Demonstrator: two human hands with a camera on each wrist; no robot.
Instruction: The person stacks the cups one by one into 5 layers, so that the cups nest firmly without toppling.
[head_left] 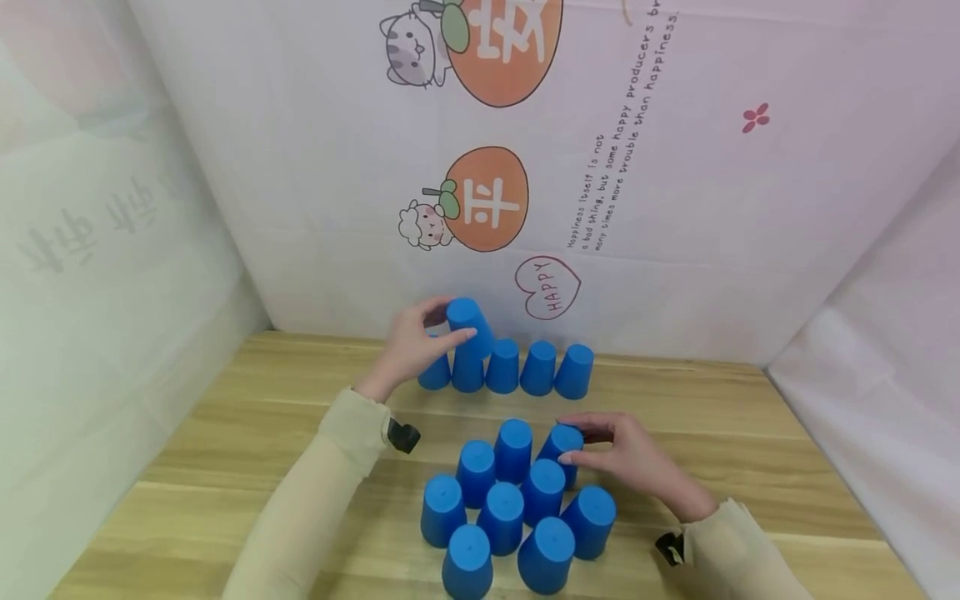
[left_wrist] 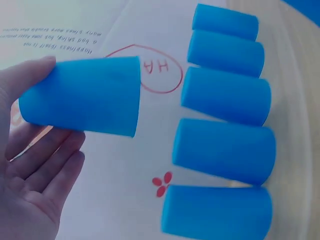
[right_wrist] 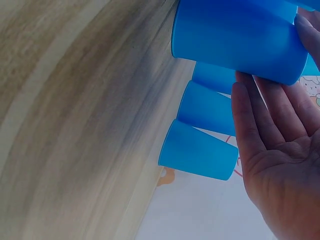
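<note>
My left hand (head_left: 411,343) pinches a blue cup (head_left: 469,323) upside down near its narrow base, between thumb and fingers. In the left wrist view this cup (left_wrist: 90,95) hangs apart from the row of upside-down blue cups (left_wrist: 225,150). That row (head_left: 538,368) stands along the back of the table, and the raised cup overlaps part of it in the head view. With thumb and fingers on either side, my right hand (head_left: 633,454) grips another blue cup (head_left: 564,440) at the back right of a cluster. The right wrist view shows that cup (right_wrist: 240,40) between thumb and fingers.
Several more upside-down blue cups (head_left: 501,517) stand close together in the front cluster on the wooden table (head_left: 360,517). Behind the row rises a printed white cloth wall (head_left: 337,208). White cloth also hangs on the left (head_left: 112,292) and right (head_left: 870,375).
</note>
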